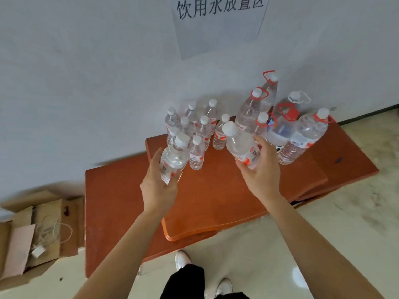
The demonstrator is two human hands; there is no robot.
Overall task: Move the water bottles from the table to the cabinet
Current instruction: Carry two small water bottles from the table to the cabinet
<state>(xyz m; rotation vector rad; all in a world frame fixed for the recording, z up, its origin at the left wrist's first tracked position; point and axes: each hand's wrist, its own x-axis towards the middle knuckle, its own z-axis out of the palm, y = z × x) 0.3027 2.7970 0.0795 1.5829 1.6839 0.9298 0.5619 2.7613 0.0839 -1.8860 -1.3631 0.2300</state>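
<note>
Two small water bottles are in hand above the orange worktop. The left hand has its fingers curled round the lower body of the left bottle. That bottle tilts with its white cap pointing up and away. The right hand wraps the labelled lower half of the right bottle, which leans with its cap toward the upper left. Both bottles are clear plastic with clear water inside and a red and white label near the base. Both look lifted off the surface, though their bases are hidden by the hands.

Just behind the left bottle, a cluster of small bottles stands upright on the worktop near the wall. They are white-capped and filled with clear water, and one of them stands just beside the left bottle. To the right stands a group of large bottles, also holding clear water. Most have red carrying loops at the neck, and one has a red cap.

A paper sign with printed characters hangs on the wall above. On the floor at the left, an open cardboard box holds a white cable with a small white plug. White shoes show at the bottom edge.
</note>
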